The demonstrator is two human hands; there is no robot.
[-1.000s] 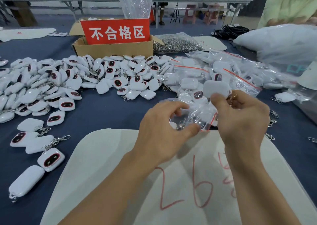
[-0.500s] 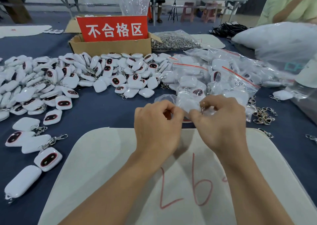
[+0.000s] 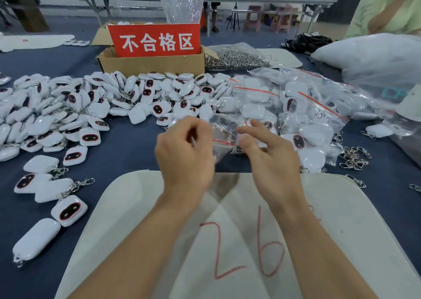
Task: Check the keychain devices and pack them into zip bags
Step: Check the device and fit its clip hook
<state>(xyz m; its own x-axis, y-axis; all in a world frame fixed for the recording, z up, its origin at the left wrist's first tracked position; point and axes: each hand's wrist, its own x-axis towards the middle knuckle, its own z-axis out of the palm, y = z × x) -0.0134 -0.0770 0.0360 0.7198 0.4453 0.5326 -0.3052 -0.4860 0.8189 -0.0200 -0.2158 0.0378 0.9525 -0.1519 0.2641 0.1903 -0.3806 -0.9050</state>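
Note:
A small clear zip bag (image 3: 222,134) with a red seal strip hangs between my hands above the table, a white keychain device blurred inside it. My left hand (image 3: 184,155) pinches its left edge with curled fingers. My right hand (image 3: 271,159) pinches the seal's right end between thumb and forefinger, its other fingers spread. A big heap of loose white keychain devices (image 3: 145,93) with dark faces covers the left of the table. Filled zip bags (image 3: 307,107) are piled on the right.
A white mat (image 3: 136,207) marked "26" lies under my forearms. Behind the heap is a cardboard box (image 3: 152,64) with a red sign, beside it a bag of metal clasps (image 3: 237,57). Loose clasps (image 3: 353,157) lie right. A person in green (image 3: 387,7) sits far right.
A second ago my right hand held a white device above the bag. Then both hands met at the seal. Now they have moved apart along it.

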